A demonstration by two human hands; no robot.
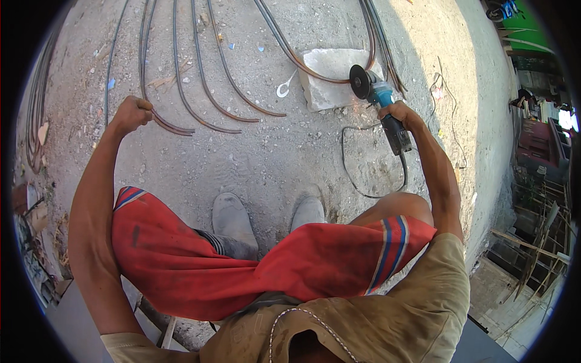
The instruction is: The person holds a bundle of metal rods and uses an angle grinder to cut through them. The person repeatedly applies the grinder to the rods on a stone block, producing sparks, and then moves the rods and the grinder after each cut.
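My right hand point(398, 115) is wrapped around the body of a blue and black angle grinder point(382, 97). Its dark cutting disc point(360, 81) is over a pale stone block point(330, 63), right by some bent steel rods point(315, 75) crossing it. Small orange specks show below the disc; whether it touches the rods I cannot tell. On the left, my left hand point(131, 115) has its fingers closed on a pair of curved steel rods point(172, 127). Several more curved rods point(209, 91) lie to the right of that hand, ends toward me.
The grinder's black cord point(345, 166) loops on the dusty ground. A white ring-shaped piece point(282, 90) lies left of the block. Another thin cord point(448, 103) runs along the right. More rods point(37, 115) lie far left. My grey boots point(232, 215) stand in front of me.
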